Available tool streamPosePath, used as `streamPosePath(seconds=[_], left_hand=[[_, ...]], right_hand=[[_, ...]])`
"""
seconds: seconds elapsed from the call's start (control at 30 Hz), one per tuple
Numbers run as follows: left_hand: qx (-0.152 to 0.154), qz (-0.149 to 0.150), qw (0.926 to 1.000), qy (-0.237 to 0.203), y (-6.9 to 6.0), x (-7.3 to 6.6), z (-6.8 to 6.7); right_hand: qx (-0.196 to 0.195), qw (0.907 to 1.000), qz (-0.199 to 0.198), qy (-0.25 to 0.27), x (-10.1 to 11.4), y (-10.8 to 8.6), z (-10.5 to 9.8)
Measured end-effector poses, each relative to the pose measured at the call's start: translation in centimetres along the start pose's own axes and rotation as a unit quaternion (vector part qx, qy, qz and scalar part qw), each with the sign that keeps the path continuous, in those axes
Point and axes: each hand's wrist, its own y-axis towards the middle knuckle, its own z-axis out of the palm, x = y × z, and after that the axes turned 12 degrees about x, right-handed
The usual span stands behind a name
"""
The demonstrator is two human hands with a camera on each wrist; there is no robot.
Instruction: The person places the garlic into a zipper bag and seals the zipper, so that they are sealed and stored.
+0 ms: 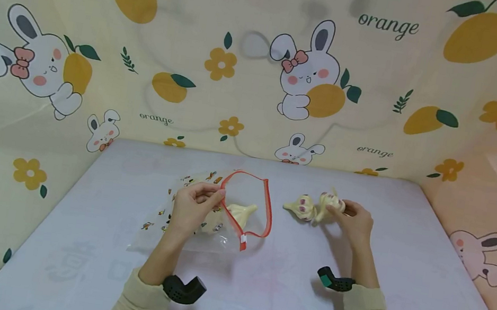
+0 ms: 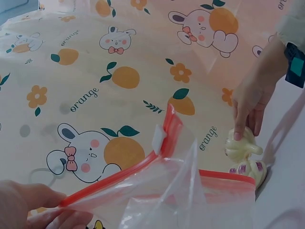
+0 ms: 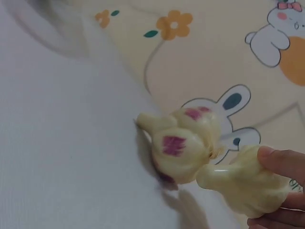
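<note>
Left hand (image 1: 194, 208) is holding up the zip bag (image 1: 197, 241), thumb and fingers pinching its red rim (image 1: 269, 220); the mouth is gaping, white slider (image 1: 243, 239) sitting at the near corner. Right hand (image 1: 358, 222) is having its thumb and fingers clamped on a garlic bulb (image 3: 245, 183), right next to a second bulb (image 3: 178, 148) that is lying on the counter (image 1: 280, 299); can't tell if the two are touching.

Progress: bagging is looking partway along. One bulb (image 1: 242, 214) is showing through the mouth, apparently inside already. Two are remaining outside, one of them being gripped. The bag isn't closed, so zipping is presumably pending too.

Counts: bag, one; slider, one; garlic bulbs, three showing (one in, two out). A pale patch is showing through the plastic beside the left hand; can't tell whether that's another bulb.
</note>
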Motion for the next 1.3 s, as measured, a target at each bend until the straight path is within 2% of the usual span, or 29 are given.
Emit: streamPosePath(seconds=[0.47,0.77,1.03,1.3], left_hand=[[-0.001,0.005,1.0000,-0.002,0.0,-0.2,0.0],[0.002,-0.001,1.0000,-0.002,-0.1,-0.2,0.0],[0.002,-0.008,0.9999,0.009,-0.1,-0.2,0.0],[0.005,-0.009,0.9999,0.008,-0.1,-0.2,0.1]], right_hand=[[-0.028,0.9980,-0.041,0.040,3.4,-1.3,-0.6],[0.009,0.9954,-0.071,0.063,4.5,-2.0,0.4],[0.048,0.9900,-0.103,0.083,6.5,-3.4,1.5],[0.074,0.9874,-0.106,0.092,8.2,-5.2,2.6]])
